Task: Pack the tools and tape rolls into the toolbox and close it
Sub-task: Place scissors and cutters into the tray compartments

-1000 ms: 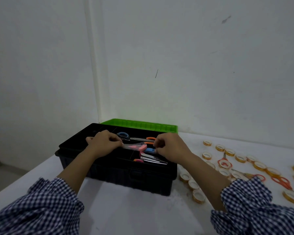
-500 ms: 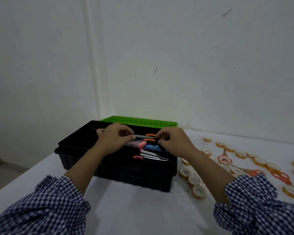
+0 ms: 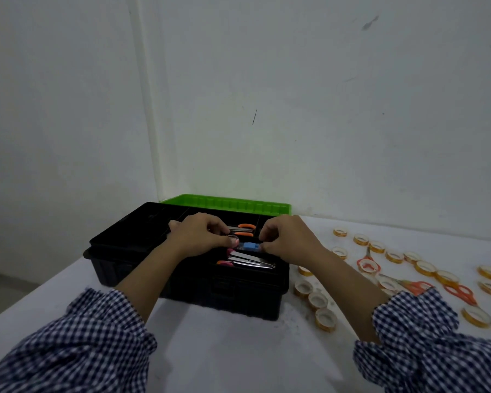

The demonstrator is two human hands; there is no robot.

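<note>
The black toolbox [image 3: 142, 245] stands open on the white table, its green lid [image 3: 227, 202] lying back against the wall. My left hand [image 3: 199, 236] and my right hand [image 3: 287, 239] hover over its inner tray, fingers curled, pinching the two ends of a small blue tool [image 3: 250, 246]. Orange-handled scissors [image 3: 245, 229] lie in the tray behind it. A silver tool with pink parts [image 3: 250, 259] lies in front of it. Several yellow tape rolls [image 3: 325, 319] and orange scissors [image 3: 367, 263] are spread on the table to the right.
More tape rolls [image 3: 425, 268] and two further orange scissors [image 3: 462, 293] reach toward the table's right edge. The white wall [image 3: 323, 123] stands close behind the box. The table's left edge [image 3: 40, 287] drops off beside the toolbox.
Both hands have drawn closer together over the tray. The pink tool under my left hand is now mostly hidden, and the blue tool sits between my fingertips.
</note>
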